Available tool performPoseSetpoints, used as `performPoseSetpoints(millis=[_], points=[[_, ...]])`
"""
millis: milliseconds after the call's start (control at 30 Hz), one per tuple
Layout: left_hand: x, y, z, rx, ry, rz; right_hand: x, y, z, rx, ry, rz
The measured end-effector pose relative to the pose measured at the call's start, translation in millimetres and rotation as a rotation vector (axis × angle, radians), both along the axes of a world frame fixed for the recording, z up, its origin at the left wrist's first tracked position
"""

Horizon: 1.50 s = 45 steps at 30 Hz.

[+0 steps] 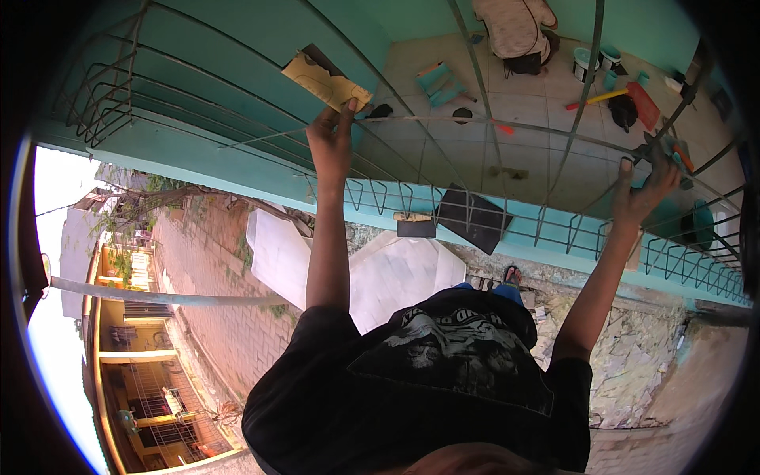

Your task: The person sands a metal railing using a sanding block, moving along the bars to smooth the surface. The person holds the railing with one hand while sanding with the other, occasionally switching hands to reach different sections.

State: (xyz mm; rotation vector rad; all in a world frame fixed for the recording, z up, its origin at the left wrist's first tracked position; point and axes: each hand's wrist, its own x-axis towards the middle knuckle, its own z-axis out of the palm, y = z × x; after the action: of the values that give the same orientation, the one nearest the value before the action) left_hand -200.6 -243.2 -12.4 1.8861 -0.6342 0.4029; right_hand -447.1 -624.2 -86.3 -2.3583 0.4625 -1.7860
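My left hand (pixel 331 146) is raised to the metal grille (pixel 467 119), pinching a torn piece of sandpaper (pixel 324 81) between thumb and fingers. Its yellowish backing faces me and a dark grit side shows along the upper edge. On the right, my right hand (pixel 645 192) is closed at a bar of the grille, its thumb and fingers around the wire. A dark sandpaper sheet (pixel 475 218) lies on the turquoise ledge below the bars. Beside it rests a smaller folded piece of sandpaper (pixel 416 226).
Behind the grille, a person (pixel 518 36) crouches on the tiled floor near paint buckets (pixel 584 65). A turquoise tray (pixel 443 84) and a red tool with a yellow handle (pixel 608 96) lie there. White sheeting (pixel 404 277) covers ground below; a brick-paved lane (pixel 206 261) runs left.
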Motion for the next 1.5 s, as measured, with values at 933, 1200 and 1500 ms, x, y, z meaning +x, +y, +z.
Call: performPoseSetpoints(millis=[933, 1200, 1500], points=[[2.0, -14.3, 144.1, -0.149, -0.357, 0.165, -2.5, 1.3, 3.2, -0.009, 0.005, 0.005], [43.9, 7.1, 146.5, -0.534, -0.049, -0.574, -2.3, 2.5, 5.0, 0.002, 0.033, 0.011], [73.0, 10.4, 134.3, -0.616, 0.155, -0.93, -2.9, 4.6, 7.5, -0.007, 0.021, -0.005]])
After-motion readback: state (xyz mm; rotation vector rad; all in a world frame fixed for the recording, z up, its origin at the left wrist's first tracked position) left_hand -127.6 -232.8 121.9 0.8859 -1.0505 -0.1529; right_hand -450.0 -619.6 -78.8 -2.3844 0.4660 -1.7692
